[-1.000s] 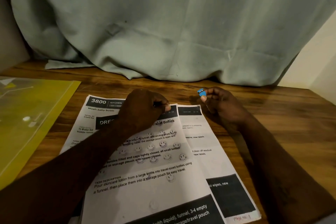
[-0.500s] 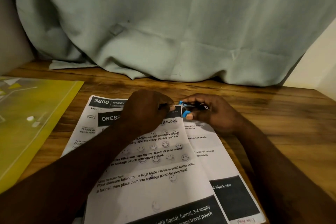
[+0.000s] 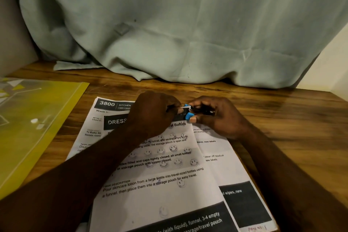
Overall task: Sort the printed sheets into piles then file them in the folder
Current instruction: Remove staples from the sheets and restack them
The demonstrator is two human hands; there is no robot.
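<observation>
Several printed sheets [image 3: 163, 190] lie fanned in a loose stack on the wooden table, the top one showing smiley stamps and bold text. My left hand [image 3: 154, 117] pinches the top right corner of the upper sheets. My right hand [image 3: 216, 117] pinches a small blue and black clip [image 3: 188, 114] at that same corner; the clip's jaws sit over the paper edge. A yellow plastic folder [image 3: 37, 124] lies flat at the left, apart from the sheets.
A pale green curtain [image 3: 169, 30] hangs down onto the back of the wooden table [image 3: 282, 122]. A light wall [image 3: 335, 62] closes the right side. Bare wood shows right of the sheets.
My right hand carried the blue clip from above the table down and left to the sheets' top corner, meeting my left hand there. The left hand stayed on the corner.
</observation>
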